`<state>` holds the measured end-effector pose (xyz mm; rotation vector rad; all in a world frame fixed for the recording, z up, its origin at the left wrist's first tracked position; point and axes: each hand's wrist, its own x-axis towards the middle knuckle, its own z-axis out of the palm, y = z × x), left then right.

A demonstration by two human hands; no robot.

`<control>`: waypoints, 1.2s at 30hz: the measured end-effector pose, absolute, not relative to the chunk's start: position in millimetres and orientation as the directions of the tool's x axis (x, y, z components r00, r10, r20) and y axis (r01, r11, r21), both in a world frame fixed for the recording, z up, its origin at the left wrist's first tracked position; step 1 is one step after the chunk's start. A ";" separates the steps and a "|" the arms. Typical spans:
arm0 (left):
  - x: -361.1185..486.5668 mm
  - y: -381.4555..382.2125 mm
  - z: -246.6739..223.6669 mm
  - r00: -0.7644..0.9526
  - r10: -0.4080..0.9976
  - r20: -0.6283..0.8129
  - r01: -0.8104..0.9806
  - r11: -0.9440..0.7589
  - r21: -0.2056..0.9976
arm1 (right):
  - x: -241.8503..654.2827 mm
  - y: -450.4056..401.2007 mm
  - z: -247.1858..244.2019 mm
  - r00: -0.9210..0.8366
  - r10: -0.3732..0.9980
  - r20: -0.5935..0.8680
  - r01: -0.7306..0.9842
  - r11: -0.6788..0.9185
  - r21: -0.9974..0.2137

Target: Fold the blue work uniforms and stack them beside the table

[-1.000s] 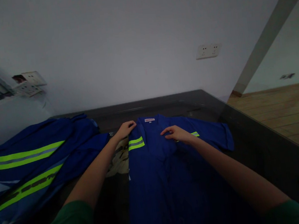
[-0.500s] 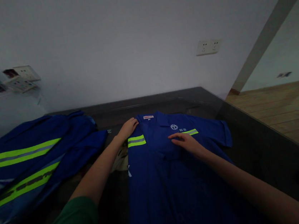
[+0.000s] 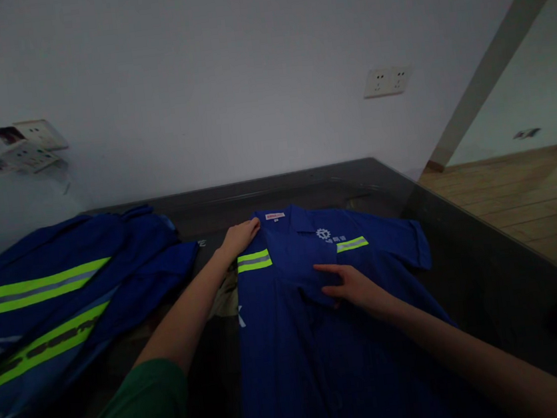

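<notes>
A blue short-sleeved work shirt [image 3: 293, 341] with yellow-green and grey reflective bands lies front up on the dark table. Its left side is folded inward, and a label shows inside the collar. My left hand [image 3: 242, 236] is at the left shoulder beside the collar, its fingers closed together on the fabric edge. Lower down, my right hand [image 3: 355, 286] is over the shirt's chest, with index finger and thumb apart and nothing held. Whether its lower fingers touch the cloth is hard to see.
More blue clothing [image 3: 66, 287] with reflective bands lies loosely piled on the left. The dark table [image 3: 484, 246] meets a white wall [image 3: 223, 74] with a socket plate [image 3: 387, 81]. Wooden floor [image 3: 519, 201] shows beyond the right edge.
My right hand has moved down the shirt front, off the right chest band, and its thumb and index finger have spread wider. The left hand stays at the shoulder.
</notes>
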<state>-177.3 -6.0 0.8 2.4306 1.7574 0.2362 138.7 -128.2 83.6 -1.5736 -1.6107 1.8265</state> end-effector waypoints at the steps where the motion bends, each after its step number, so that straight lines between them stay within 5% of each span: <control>1: -175.8 -6.5 4.7 0.308 0.950 0.055 0.931 -0.313 0.186 | 139.7 -130.8 82.4 -0.384 0.737 -0.556 0.466 -0.365 -0.806; 4: -169.8 -10.7 17.1 0.303 0.942 0.147 0.939 -0.321 0.122 | 147.3 -131.4 81.1 -0.388 0.746 -0.542 0.543 -0.291 -0.788; 7: -156.6 -22.3 24.9 0.235 0.940 0.246 0.953 -0.273 0.132 | 160.0 -116.0 83.9 -0.370 0.859 -0.354 0.661 -0.024 -0.750; 12: -119.0 -48.7 18.2 0.040 0.997 0.062 0.973 -0.053 0.223 | 166.8 -67.6 82.6 -0.354 0.933 -0.065 0.812 0.272 -0.517; 18: -104.2 -56.1 13.9 0.006 0.990 -0.144 0.971 0.028 0.238 | 142.8 -31.5 62.8 -0.299 0.937 -0.179 0.907 0.221 -0.357; 28: -113.8 -55.7 9.5 -0.078 0.990 -0.118 0.954 0.108 0.278 | 147.4 -15.8 43.4 -0.244 0.913 -0.326 0.909 0.099 -0.404; 36: -127.4 -49.2 6.8 -0.129 0.980 -0.149 0.950 0.165 0.267 | 146.8 -20.9 47.9 -0.289 0.927 -0.241 0.874 0.152 -0.461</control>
